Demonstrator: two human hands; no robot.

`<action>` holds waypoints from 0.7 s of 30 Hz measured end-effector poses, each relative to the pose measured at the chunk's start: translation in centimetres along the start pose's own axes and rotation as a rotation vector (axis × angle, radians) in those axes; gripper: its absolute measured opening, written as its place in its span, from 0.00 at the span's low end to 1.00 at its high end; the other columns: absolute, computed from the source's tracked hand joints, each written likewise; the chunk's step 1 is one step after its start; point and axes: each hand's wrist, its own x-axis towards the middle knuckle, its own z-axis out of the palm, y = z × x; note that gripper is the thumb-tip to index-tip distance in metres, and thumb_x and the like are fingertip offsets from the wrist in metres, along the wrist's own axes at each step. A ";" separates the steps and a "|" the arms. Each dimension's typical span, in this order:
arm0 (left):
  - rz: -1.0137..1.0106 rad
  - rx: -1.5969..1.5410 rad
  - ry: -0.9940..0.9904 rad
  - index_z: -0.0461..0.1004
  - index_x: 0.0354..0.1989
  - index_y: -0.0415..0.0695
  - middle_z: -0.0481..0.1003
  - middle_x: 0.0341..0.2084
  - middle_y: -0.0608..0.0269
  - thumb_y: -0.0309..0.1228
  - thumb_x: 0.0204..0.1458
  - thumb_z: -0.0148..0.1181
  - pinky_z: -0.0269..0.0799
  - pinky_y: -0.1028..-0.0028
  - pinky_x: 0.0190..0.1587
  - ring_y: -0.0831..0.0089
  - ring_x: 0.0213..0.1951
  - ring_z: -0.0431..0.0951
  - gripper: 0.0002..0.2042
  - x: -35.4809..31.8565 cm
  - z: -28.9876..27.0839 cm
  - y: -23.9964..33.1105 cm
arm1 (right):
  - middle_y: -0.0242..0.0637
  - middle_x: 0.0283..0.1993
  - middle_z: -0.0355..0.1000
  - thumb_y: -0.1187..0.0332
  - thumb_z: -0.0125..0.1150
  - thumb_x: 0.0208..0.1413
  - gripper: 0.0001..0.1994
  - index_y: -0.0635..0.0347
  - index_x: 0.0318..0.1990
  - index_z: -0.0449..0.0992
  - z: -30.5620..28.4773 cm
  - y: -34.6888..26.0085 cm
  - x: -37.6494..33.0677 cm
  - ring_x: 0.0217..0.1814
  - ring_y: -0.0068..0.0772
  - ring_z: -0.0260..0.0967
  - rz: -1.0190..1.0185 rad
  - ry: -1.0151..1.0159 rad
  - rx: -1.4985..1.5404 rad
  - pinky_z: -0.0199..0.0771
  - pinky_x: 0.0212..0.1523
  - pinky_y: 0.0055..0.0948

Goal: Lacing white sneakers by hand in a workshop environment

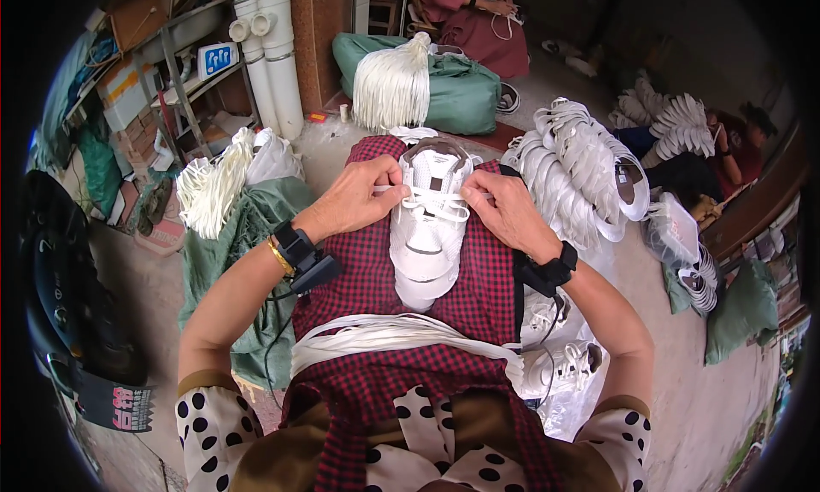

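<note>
A white sneaker (424,251) lies on my lap over a red and black checked apron (346,266), its collar away from me and its toe toward me. White shoelace (437,206) crosses its upper in loops that look like a bow. At the shoe's left side my left hand (366,195) pinches one part of the lace between thumb and fingers. My right hand (506,208) pinches the lace on the other side. A bundle of loose white laces (401,334) lies across my lap near my waist.
Finished-looking white sneakers (559,368) sit by my right thigh. White shoe uppers (572,167) are piled at front right. Bunches of white laces (213,189) rest on green sacks (465,90) at left and ahead. Two other people (483,22) sit farther off, and a scooter (73,278) stands left.
</note>
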 end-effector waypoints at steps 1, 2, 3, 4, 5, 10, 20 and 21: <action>0.002 0.001 0.001 0.73 0.39 0.37 0.71 0.25 0.67 0.29 0.58 0.61 0.68 0.74 0.34 0.80 0.30 0.69 0.08 0.1 -0.3 -0.5 | 0.49 0.28 0.74 0.65 0.57 0.62 0.12 0.68 0.35 0.76 0.0 -0.2 0.1 0.28 0.50 0.71 -0.001 0.001 -0.001 0.71 0.32 0.43; -0.004 -0.057 0.007 0.74 0.35 0.37 0.71 0.24 0.70 0.30 0.59 0.61 0.66 0.75 0.33 0.82 0.29 0.68 0.08 0.4 -0.5 -1.4 | 0.45 0.25 0.73 0.64 0.58 0.61 0.13 0.67 0.33 0.76 0.1 0.1 0.2 0.24 0.44 0.69 0.040 0.008 0.017 0.69 0.30 0.40; -0.010 -0.114 0.012 0.74 0.31 0.37 0.71 0.22 0.72 0.30 0.60 0.60 0.65 0.76 0.32 0.84 0.28 0.66 0.09 0.6 -1.0 -2.4 | 0.42 0.22 0.72 0.63 0.60 0.60 0.13 0.67 0.32 0.77 0.1 0.3 0.2 0.21 0.39 0.66 0.081 0.015 0.035 0.68 0.28 0.37; -0.066 -0.205 0.039 0.75 0.27 0.37 0.72 0.24 0.74 0.32 0.62 0.60 0.64 0.78 0.33 0.87 0.29 0.66 0.13 0.7 -1.9 -3.2 | 0.42 0.22 0.72 0.63 0.60 0.60 0.13 0.67 0.32 0.77 0.1 0.9 0.0 0.21 0.39 0.66 0.089 0.022 0.034 0.68 0.28 0.37; -0.066 -0.268 0.096 0.75 0.27 0.38 0.73 0.24 0.74 0.33 0.62 0.59 0.64 0.78 0.33 0.87 0.30 0.67 0.13 0.2 -3.2 -4.8 | 0.38 0.21 0.70 0.63 0.61 0.60 0.13 0.67 0.32 0.78 0.1 1.3 0.0 0.22 0.32 0.64 0.158 0.005 0.090 0.66 0.27 0.34; -0.197 -0.043 0.091 0.78 0.30 0.38 0.75 0.25 0.73 0.35 0.63 0.59 0.68 0.78 0.38 0.85 0.32 0.70 0.13 -2.0 -5.3 -8.9 | 0.30 0.21 0.66 0.63 0.63 0.60 0.13 0.67 0.32 0.79 -0.3 1.2 0.1 0.24 0.18 0.58 0.291 -0.051 0.118 0.62 0.27 0.27; 0.240 0.209 0.302 0.73 0.53 0.42 0.73 0.49 0.54 0.22 0.49 0.65 0.70 0.65 0.57 0.58 0.52 0.75 0.20 -1.2 -1.5 -2.5 | 0.24 0.21 0.71 0.65 0.68 0.57 0.11 0.64 0.30 0.81 -2.9 3.2 -1.1 0.27 0.12 0.63 0.328 0.047 0.179 0.66 0.29 0.22; 0.226 0.176 0.289 0.73 0.52 0.41 0.73 0.49 0.51 0.21 0.47 0.65 0.69 0.64 0.58 0.53 0.53 0.74 0.20 -1.1 -1.2 -1.8 | 0.25 0.28 0.75 0.69 0.68 0.58 0.08 0.65 0.35 0.79 -3.4 2.8 -1.0 0.30 0.14 0.67 0.344 -0.106 0.027 0.69 0.34 0.20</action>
